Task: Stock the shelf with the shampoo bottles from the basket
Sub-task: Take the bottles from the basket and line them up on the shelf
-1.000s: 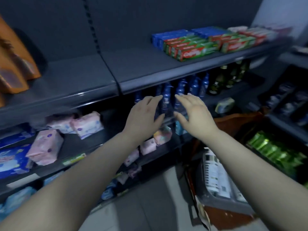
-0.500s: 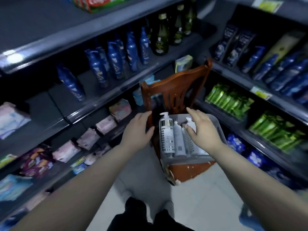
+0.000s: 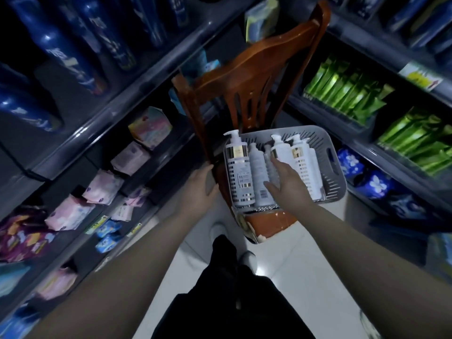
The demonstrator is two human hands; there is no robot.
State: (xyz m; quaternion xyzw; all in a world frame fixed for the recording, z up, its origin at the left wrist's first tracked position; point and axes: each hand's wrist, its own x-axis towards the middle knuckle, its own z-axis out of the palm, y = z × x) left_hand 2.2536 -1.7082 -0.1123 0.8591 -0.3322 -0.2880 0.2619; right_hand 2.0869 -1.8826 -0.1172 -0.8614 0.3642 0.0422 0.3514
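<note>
A basket (image 3: 327,152) sits on the seat of a chair (image 3: 254,69) in the aisle, with shampoo bottles (image 3: 238,172) lying side by side in it. The right hand (image 3: 285,182) rests on the bottles; the left hand (image 3: 200,184) is just left of the basket. Shelves (image 3: 117,104) stand left and right of the chair.

Head-worn view, steeply downward, close above basket (image 3: 327,152)

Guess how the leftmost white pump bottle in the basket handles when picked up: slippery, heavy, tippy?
The bottle looks like rigid plastic with a glossy band, so probably stiff and a bit slick. If full, likely fairly heavy for its size. It is tall and narrow with a pump on top, so it may tip once stood up. The right hand rests on its neighbours, not on it.
</note>
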